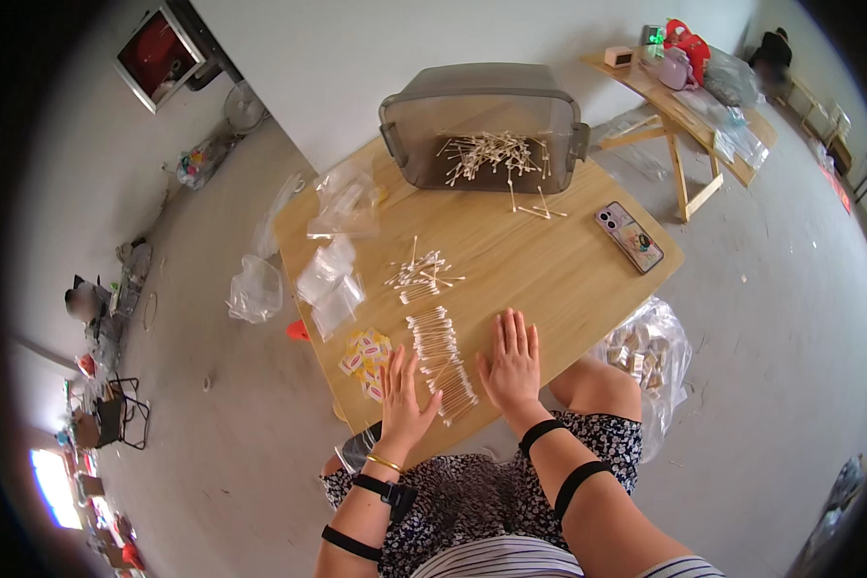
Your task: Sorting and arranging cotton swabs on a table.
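A row of cotton swabs (435,347) lies side by side on the wooden table (520,260), running toward its near edge. On the row's left is my left hand (405,405), fingers spread, its thumb close to the swab tips. My right hand (512,366) rests flat on the tabletop to the right of the row, holding nothing. Beyond the row sits a loose heap of cotton swabs (424,270). Small yellow and white paper labels (366,362) are piled beside my left fingers. At the far side a grey translucent bin (482,87) lies on its side with many swabs inside.
Clear plastic bags (329,279) cover the table's left side. A phone (629,237) lies at the right edge. Below it, a plastic bag of small packs (645,356) hangs or stands beside my leg. Another wooden table (665,87) stands far right, near a person (773,58).
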Demonstrator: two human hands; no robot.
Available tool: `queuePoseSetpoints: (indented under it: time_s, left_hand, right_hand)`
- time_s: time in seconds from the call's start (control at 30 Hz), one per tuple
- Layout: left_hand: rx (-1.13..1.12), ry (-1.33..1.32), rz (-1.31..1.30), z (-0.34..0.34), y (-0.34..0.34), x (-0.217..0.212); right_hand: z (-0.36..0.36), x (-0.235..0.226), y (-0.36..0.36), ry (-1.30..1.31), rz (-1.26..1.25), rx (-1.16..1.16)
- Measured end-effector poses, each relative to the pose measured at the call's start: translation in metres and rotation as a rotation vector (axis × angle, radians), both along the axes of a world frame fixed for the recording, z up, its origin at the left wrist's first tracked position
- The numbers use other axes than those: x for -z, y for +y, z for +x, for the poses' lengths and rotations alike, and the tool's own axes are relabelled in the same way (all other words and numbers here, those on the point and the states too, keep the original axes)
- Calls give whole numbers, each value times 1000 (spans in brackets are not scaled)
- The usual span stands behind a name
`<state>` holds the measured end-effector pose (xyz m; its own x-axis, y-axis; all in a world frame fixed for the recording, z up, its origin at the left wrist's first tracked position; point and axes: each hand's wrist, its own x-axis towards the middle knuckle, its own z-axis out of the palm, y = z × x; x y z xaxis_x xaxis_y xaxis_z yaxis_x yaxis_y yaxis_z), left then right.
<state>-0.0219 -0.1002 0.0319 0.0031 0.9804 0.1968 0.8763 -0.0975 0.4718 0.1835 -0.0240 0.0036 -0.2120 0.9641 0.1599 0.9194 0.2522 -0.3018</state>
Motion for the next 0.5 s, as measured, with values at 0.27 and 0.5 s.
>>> queuePoseSetpoints:
  time_s: [0.27, 0.5]
  left_hand:
    - [-126, -61, 124, 16, -6, 7]
    - [-224, -15, 131, 21, 18, 16]
  right_hand:
    - [-2, -3, 1, -46, -1, -16]
    - [-2, -1, 1, -54, -11, -8]
